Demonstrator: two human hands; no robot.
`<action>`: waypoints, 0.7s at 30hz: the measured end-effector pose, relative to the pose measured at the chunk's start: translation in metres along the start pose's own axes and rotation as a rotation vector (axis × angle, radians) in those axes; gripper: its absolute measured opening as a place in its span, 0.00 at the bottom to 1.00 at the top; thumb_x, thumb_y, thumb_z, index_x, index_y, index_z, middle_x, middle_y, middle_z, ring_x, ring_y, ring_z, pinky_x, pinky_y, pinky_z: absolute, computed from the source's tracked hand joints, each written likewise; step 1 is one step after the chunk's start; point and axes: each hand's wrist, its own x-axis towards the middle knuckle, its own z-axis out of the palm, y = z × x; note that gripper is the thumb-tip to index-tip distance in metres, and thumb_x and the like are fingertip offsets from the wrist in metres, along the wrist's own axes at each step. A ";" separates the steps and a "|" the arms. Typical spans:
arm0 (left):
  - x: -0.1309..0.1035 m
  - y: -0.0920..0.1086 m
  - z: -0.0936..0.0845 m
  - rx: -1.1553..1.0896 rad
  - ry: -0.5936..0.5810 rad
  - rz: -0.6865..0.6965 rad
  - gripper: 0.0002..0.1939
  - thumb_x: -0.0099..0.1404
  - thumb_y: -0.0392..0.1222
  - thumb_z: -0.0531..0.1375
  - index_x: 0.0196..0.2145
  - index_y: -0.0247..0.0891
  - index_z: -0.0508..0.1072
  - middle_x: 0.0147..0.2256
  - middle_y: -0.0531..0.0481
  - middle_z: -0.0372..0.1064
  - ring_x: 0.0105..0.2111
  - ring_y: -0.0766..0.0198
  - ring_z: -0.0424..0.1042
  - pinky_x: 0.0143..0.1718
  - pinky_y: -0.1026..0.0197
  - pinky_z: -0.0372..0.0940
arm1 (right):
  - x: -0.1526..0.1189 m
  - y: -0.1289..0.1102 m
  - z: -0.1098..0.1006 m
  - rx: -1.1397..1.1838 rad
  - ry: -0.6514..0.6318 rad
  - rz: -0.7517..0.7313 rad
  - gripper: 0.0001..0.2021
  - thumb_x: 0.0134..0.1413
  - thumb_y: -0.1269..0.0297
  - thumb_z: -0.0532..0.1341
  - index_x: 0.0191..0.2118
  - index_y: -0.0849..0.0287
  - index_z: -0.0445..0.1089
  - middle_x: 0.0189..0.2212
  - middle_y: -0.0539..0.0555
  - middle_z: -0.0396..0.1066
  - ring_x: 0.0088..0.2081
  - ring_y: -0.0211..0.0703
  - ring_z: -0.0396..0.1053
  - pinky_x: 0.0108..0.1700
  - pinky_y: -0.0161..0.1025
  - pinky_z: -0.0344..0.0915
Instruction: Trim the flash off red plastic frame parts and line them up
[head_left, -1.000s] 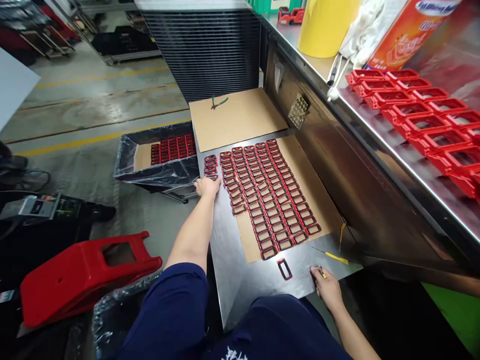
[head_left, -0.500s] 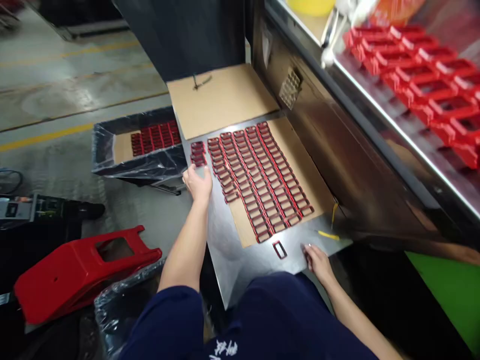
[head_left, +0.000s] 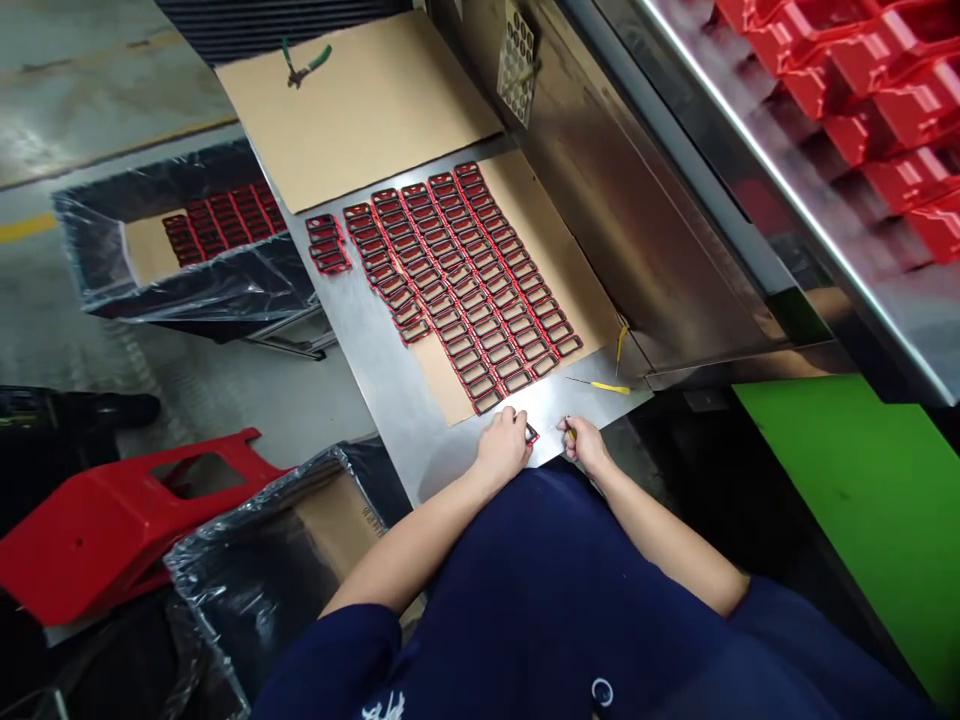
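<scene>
Head view: my left hand (head_left: 501,447) pinches a single red frame (head_left: 531,433) at the near edge of the steel tray (head_left: 375,340), fingers closed on it. At three o'clock of it, my right hand (head_left: 585,447) grips a small yellow tool (head_left: 570,434). At twelve o'clock, rows of frames (head_left: 465,270) cover a cardboard sheet (head_left: 555,260). A yellow pick (head_left: 609,387) lies at two o'clock.
</scene>
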 end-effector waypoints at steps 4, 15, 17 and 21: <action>-0.020 -0.005 -0.017 -0.059 0.054 -0.025 0.18 0.58 0.39 0.68 0.44 0.38 0.68 0.40 0.47 0.66 0.40 0.59 0.71 0.41 0.55 0.71 | -0.031 -0.016 -0.012 0.090 -0.120 0.023 0.23 0.49 0.45 0.52 0.37 0.63 0.61 0.19 0.46 0.56 0.18 0.34 0.55 0.20 0.30 0.51; -0.077 0.062 -0.087 -0.135 0.244 0.443 0.36 0.60 0.41 0.68 0.61 0.40 0.57 0.50 0.38 0.61 0.51 0.53 0.68 0.50 0.49 0.72 | -0.115 -0.108 0.011 0.292 -0.769 -0.056 0.24 0.44 0.49 0.72 0.30 0.64 0.63 0.19 0.44 0.54 0.19 0.27 0.45 0.20 0.28 0.42; -0.083 0.066 -0.092 -0.233 0.158 0.356 0.40 0.58 0.45 0.69 0.63 0.40 0.56 0.53 0.36 0.59 0.54 0.49 0.66 0.52 0.47 0.71 | -0.114 -0.112 0.013 0.372 -0.823 0.012 0.24 0.43 0.49 0.73 0.30 0.63 0.62 0.18 0.42 0.50 0.17 0.25 0.40 0.18 0.29 0.36; -0.094 0.063 -0.093 -0.521 0.075 0.247 0.37 0.60 0.42 0.67 0.64 0.45 0.57 0.57 0.39 0.57 0.58 0.51 0.65 0.57 0.50 0.68 | -0.117 -0.114 0.012 0.341 -0.854 -0.038 0.23 0.48 0.49 0.72 0.30 0.65 0.64 0.18 0.43 0.51 0.17 0.26 0.42 0.18 0.29 0.37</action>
